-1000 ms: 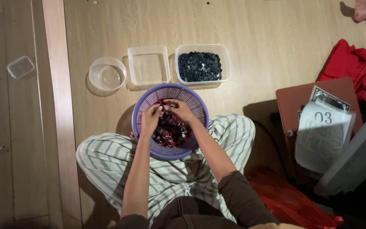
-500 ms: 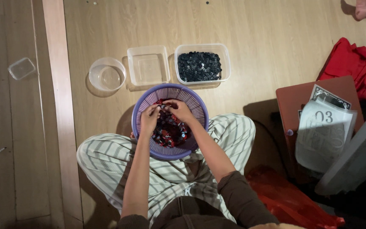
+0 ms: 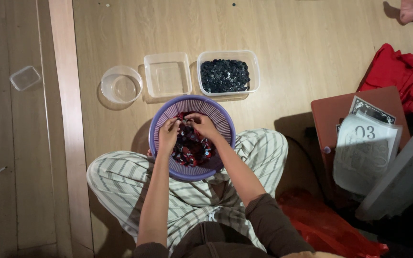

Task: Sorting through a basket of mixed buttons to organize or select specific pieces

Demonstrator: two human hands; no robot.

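- Left hand [image 3: 168, 135]: reaching into the purple basket, fingers curling together over the small pieces; whether it is pinching one cannot be told.
- Right hand [image 3: 202, 125]: working just beside the left hand, fingertips drawing together on the same heap; its grip is likewise too small to tell.
- Mixed small pieces [image 3: 192, 147]: red, dark and pale discs, lying directly under both hands and toward the person's body.
- Purple basket [image 3: 161, 119]: slatted, round, resting on the crossed legs in striped trousers [image 3: 120, 177], enclosing both hands.
- Handling note, as a judgement: picking is going best with one piece lifted at a time, hands kept low inside the rim so nothing is spilling over the lap.
- Rectangular tub of dark discs [image 3: 225, 75]: standing beyond the right hand, near the basket's far edge.
- Clear square tub [image 3: 167, 75]: standing beyond the left hand, appearing empty.
- Round clear bowl [image 3: 121, 85]: sitting further left of that.
- Small clear lid [image 3: 25, 78]: lying well apart, far left.
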